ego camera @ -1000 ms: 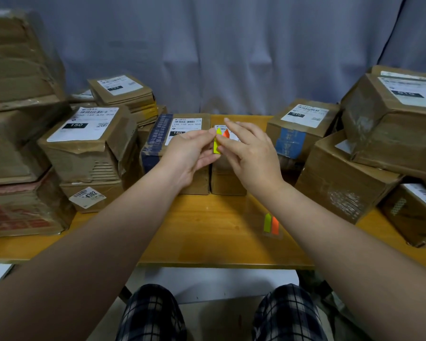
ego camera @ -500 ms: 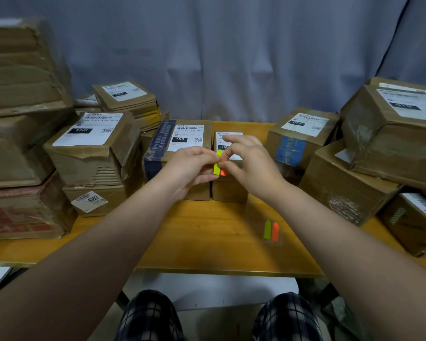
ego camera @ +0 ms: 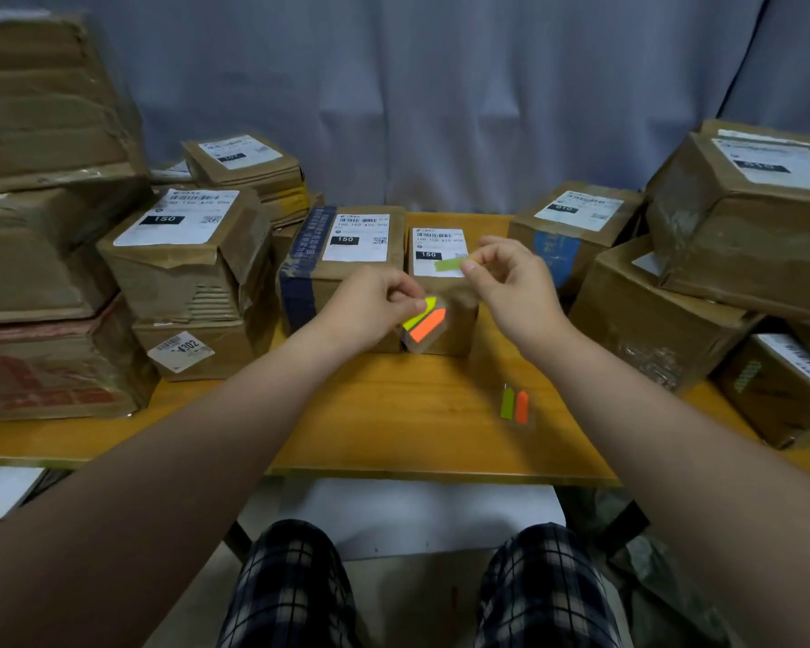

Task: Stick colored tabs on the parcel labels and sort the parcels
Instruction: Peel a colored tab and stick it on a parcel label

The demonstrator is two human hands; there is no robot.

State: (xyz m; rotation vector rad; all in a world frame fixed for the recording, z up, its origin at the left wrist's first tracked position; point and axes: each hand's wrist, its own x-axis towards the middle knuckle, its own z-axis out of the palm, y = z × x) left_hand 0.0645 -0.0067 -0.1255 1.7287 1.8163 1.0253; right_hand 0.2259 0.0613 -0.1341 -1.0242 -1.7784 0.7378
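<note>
A green tab [ego camera: 447,264] is pinched between thumb and forefinger of the right hand [ego camera: 515,285], the remaining fingers loosely curled. The tab is held flat, leftward of the fingertips, over the white label [ego camera: 433,245] of the small parcel [ego camera: 461,325]; whether it touches cannot be told. A clear sheet of yellow and orange tabs [ego camera: 424,322] is gripped by the curled fingers of the left hand [ego camera: 370,306], jutting rightward from them. A second tab sheet [ego camera: 514,405] is seen on the table [ego camera: 394,413], nearer than the right wrist.

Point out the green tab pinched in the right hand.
Head view, near centre: the green tab is pinched by the right hand over the small parcel's label, above the tab sheet in the left hand.
</note>
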